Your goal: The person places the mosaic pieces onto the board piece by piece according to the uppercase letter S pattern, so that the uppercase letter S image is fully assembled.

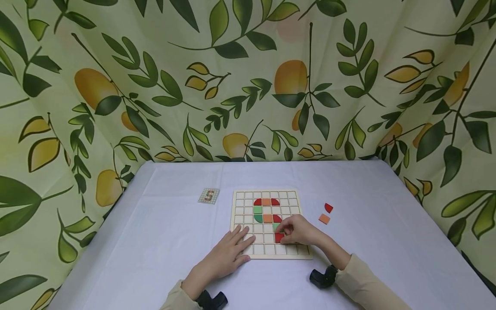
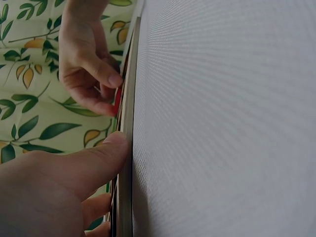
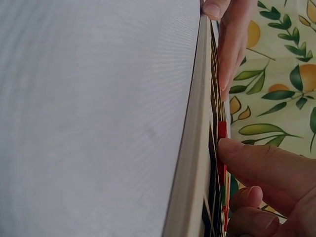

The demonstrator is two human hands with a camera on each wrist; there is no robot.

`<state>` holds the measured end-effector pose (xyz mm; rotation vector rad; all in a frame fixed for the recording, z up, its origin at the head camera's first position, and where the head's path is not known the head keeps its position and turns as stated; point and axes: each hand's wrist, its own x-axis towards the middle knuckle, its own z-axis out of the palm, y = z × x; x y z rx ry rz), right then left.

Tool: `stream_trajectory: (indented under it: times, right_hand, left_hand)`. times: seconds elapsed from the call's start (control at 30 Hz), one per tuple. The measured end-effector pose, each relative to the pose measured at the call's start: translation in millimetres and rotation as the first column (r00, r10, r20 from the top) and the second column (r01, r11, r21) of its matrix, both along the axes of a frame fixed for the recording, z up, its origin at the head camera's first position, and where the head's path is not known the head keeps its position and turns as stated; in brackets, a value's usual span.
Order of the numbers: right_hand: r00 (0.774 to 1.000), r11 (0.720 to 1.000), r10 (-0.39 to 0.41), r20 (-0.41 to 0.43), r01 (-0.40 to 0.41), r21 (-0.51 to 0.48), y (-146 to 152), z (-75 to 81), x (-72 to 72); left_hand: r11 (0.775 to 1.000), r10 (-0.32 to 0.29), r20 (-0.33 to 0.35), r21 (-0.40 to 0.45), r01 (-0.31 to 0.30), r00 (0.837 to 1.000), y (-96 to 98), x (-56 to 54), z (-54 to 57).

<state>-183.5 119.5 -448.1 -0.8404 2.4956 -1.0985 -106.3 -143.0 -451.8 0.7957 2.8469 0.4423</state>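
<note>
A square wooden grid board (image 1: 241, 254) lies on the white table, with red, orange and green tiles forming a curved shape in its cells. My left hand (image 1: 226, 254) rests flat on the board's near left part, fingers spread; in the left wrist view its thumb (image 2: 116, 143) lies at the board's edge. With thumb and finger my right hand (image 1: 300, 230) pinches a red tile (image 1: 278, 238) at the lower end of the shape, just below a green tile partly hidden by the fingers. That red tile (image 3: 222, 131) shows under the right thumb in the right wrist view.
Right of the board lie a red rounded tile (image 1: 328, 208) and an orange square tile (image 1: 324, 219). A small card (image 1: 209, 196) with a gridded S pattern lies left of the board's far corner. A leaf-patterned curtain (image 1: 248, 86) surrounds the table (image 1: 155, 215).
</note>
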Motion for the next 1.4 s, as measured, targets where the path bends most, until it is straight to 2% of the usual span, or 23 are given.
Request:
stream_trajectory:
  times: [0.53, 0.73, 1.1, 1.4]
  right_hand:
    - [1.000, 1.000, -0.019, 0.017, 0.019, -0.013, 3, -0.7, -0.2]
    - [0.996, 0.996, -0.078, 0.050, 0.080, -0.031, 13, 1.5, 1.7]
    - [0.974, 0.979, -0.188, 0.130, 0.197, -0.058, 31, 1.2, 2.3]
    - [0.941, 0.949, -0.297, 0.162, 0.310, -0.062, 46, 6.2, 2.8]
  left_hand:
    - [1.000, 0.002, 0.023, 0.024, -0.003, 1.000, 1.8, 1.2, 5.0]
    - [1.000, -0.002, 0.011, 0.009, 0.002, 1.000, 1.8, 1.5, 4.3]
    - [1.000, 0.001, 0.007, 0.007, -0.001, 1.000, 0.3, 1.1, 1.1]
    - [1.000, 0.004, 0.011, -0.002, -0.004, 1.000, 0.4, 0.2, 0.2]
